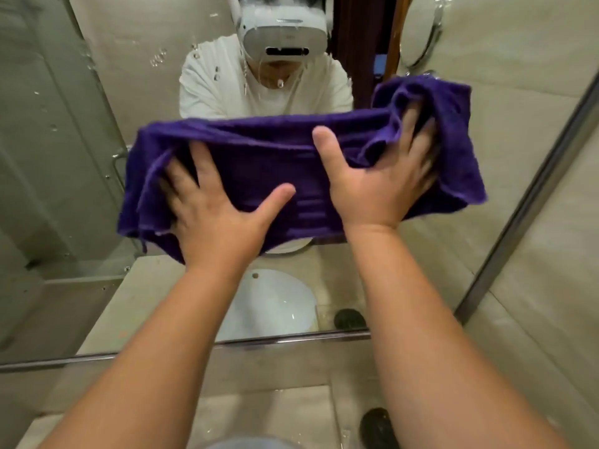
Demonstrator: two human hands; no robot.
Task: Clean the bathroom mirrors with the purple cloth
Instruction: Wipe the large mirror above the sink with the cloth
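Purple cloth: here we are, the purple cloth point(259, 150) is up against the mirror point(142, 92), stretched out wide at about chest height of our reflection, flat in the middle and bunched into folds at both ends.
Left hand: our left hand point(210, 222) presses on the cloth's lower left part, palm down, fingers point(202, 163) straight and fanned wide, thumb point(275, 199) stuck out to the right; some fingertips are lost under a fold.
Right hand: our right hand point(379, 189) presses on the right end, fingers point(410, 124) stretched up into the bunched cloth, thumb point(324, 140) pointing upward and well apart from them. We see no pinch, just flat pressure.
Glass: water drops point(158, 59) cling to the mirror above the cloth, and thin runs trail down over our reflection.
Reflection: we can make out a white headset point(282, 30) and a white shirt point(214, 89) just above the cloth's top edge.
Basin: a white basin point(269, 306) shows in the glass below our hands, between our forearms.
Frame: a metal strip point(97, 356) runs along the mirror's lower edge; another strip point(531, 202) slants up on the right, next to beige tiles.
Counter: a small dark object point(377, 427) sits on the beige counter point(259, 413) near our right forearm, with its double point(350, 319) in the glass. What it is, we cannot tell.
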